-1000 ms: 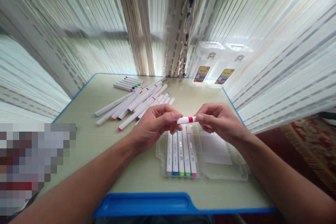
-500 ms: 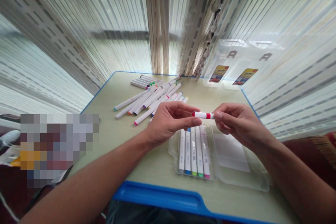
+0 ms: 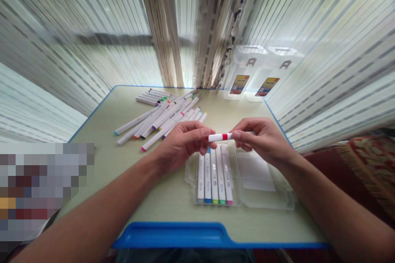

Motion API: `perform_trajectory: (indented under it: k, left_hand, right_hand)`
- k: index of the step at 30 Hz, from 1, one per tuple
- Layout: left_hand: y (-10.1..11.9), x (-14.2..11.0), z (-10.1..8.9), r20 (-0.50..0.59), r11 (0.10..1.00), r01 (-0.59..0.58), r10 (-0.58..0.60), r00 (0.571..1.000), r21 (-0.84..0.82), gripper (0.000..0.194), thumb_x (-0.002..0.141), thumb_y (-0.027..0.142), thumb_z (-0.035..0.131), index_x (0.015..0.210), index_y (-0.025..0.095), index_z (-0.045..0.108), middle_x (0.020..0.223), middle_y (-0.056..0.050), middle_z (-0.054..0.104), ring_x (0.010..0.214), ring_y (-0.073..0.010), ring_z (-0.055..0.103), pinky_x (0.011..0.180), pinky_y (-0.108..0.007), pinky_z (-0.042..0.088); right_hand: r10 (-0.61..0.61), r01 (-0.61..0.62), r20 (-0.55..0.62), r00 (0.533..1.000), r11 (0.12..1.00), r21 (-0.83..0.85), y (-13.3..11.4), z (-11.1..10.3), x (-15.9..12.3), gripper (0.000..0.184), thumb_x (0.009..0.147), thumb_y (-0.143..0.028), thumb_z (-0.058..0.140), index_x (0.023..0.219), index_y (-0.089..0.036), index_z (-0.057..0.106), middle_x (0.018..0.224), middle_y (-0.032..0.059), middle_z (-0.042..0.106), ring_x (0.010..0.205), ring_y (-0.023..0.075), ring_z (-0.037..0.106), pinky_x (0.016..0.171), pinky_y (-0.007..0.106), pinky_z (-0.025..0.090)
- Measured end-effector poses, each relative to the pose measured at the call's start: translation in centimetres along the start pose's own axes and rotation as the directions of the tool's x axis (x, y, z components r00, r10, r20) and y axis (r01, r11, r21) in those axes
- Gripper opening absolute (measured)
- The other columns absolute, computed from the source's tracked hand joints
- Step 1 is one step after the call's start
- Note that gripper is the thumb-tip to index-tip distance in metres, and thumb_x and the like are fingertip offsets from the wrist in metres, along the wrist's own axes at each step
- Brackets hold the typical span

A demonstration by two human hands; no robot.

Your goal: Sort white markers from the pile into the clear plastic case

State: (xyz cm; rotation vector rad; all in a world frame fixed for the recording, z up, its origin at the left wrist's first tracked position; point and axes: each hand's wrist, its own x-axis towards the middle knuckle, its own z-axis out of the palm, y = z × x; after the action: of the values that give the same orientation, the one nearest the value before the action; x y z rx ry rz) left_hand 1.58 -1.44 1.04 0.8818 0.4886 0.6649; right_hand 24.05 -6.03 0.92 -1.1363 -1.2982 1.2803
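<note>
A white marker with a red band point(image 3: 219, 137) is held level above the open case, between my two hands. My left hand point(image 3: 189, 136) is closed on its left end, thumb and fingers covering the tip. Around the right part of the marker, my right hand point(image 3: 257, 134) is closed, thumb on the near side. Below them lies a clear plastic case point(image 3: 243, 201), opened flat. Several white markers point(image 3: 215, 178) with grey, blue, lime, green and pink ends stand side by side in its left half. A white sheet point(image 3: 257, 174) shows in the right half.
A loose pile of white markers point(image 3: 166, 117) spreads over the table's far left. Two clear cases with labels point(image 3: 240, 85) stand at the back right, by the string curtain point(image 3: 123, 61). The table point(image 3: 173, 209) has a blue edge and a blue front tray point(image 3: 173, 234).
The view has shifted, so the table things appear further left. My left thumb and fingers have closed over the marker's red tip, which showed before. My right hand still grips the other end.
</note>
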Motion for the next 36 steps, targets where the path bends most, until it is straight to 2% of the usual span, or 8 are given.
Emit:
perform_trajectory:
  k: [4, 11, 18, 22, 30, 36]
  left_hand:
    - [-0.1, 0.0, -0.1, -0.003, 0.999, -0.020, 0.020, 1.000, 0.027, 0.021, 0.073, 0.030, 0.085, 0.071, 0.013, 0.074, 0.059, -0.003, 0.070, 0.053, -0.0094, 0.063, 0.051, -0.017, 0.045]
    - [-0.3, 0.1, -0.5, 0.018, 0.983, -0.125, 0.124, 0.992, 0.136, 0.012, 0.074, 0.022, 0.085, 0.080, 0.016, 0.076, 0.069, -0.004, 0.077, 0.054, -0.0071, 0.061, 0.053, -0.016, 0.045]
    - [-0.2, 0.0, -0.4, -0.048, 0.938, -0.174, 0.197, 0.979, 0.299, 0.011, 0.075, 0.018, 0.083, 0.082, 0.015, 0.075, 0.068, -0.001, 0.074, 0.056, -0.0080, 0.059, 0.055, -0.018, 0.045]
    - [-0.1, 0.2, -0.3, -0.081, 0.932, -0.177, 0.213, 0.974, 0.316, 0.008, 0.079, 0.020, 0.079, 0.078, 0.014, 0.073, 0.068, -0.002, 0.073, 0.056, -0.0079, 0.057, 0.056, -0.019, 0.045]
    - [0.1, 0.2, -0.7, -0.016, 0.957, -0.166, 0.175, 0.984, 0.236, 0.014, 0.084, 0.028, 0.077, 0.080, 0.015, 0.076, 0.070, -0.005, 0.076, 0.057, -0.0088, 0.059, 0.056, -0.019, 0.047]
    - [0.0, 0.1, -1.0, 0.007, 0.886, -0.261, 0.280, 0.960, 0.384, 0.009, 0.082, 0.021, 0.080, 0.090, 0.017, 0.080, 0.075, -0.005, 0.079, 0.058, -0.0079, 0.062, 0.056, -0.018, 0.050]
  right_hand:
    - [0.009, -0.009, -0.004, 1.000, 0.999, -0.035, -0.2, 0.1, -0.2, 0.022, 0.075, -0.035, 0.086, 0.074, -0.015, 0.077, 0.055, 0.0003, 0.065, 0.043, 0.0053, 0.047, 0.040, 0.017, 0.033]
    - [0.029, -0.030, -0.024, 0.999, 0.999, -0.025, -0.4, 0.2, -0.1, 0.025, 0.073, -0.037, 0.086, 0.072, -0.014, 0.076, 0.053, 0.0010, 0.065, 0.040, 0.0063, 0.049, 0.037, 0.017, 0.035]
    - [0.031, -0.039, -0.098, 0.995, 0.996, -0.083, -0.5, 0.4, -0.1, 0.028, 0.066, -0.037, 0.091, 0.072, -0.014, 0.076, 0.053, 0.0016, 0.066, 0.040, 0.0063, 0.048, 0.036, 0.017, 0.033]
    - [0.022, -0.037, -0.122, 0.992, 0.992, -0.122, -0.7, 0.6, -0.2, 0.029, 0.066, -0.038, 0.091, 0.073, -0.014, 0.077, 0.053, 0.0016, 0.067, 0.041, 0.0059, 0.047, 0.037, 0.017, 0.032]
    - [0.031, -0.037, -0.091, 0.995, 0.997, -0.069, -0.8, 0.5, -0.1, 0.029, 0.067, -0.039, 0.090, 0.072, -0.014, 0.076, 0.054, 0.0015, 0.066, 0.042, 0.0063, 0.047, 0.039, 0.018, 0.033]
    - [0.030, -0.036, -0.089, 0.996, 0.997, -0.067, -0.4, 0.3, 0.1, 0.024, 0.070, -0.035, 0.089, 0.073, -0.015, 0.076, 0.055, 0.0002, 0.066, 0.043, 0.0058, 0.048, 0.038, 0.018, 0.032]
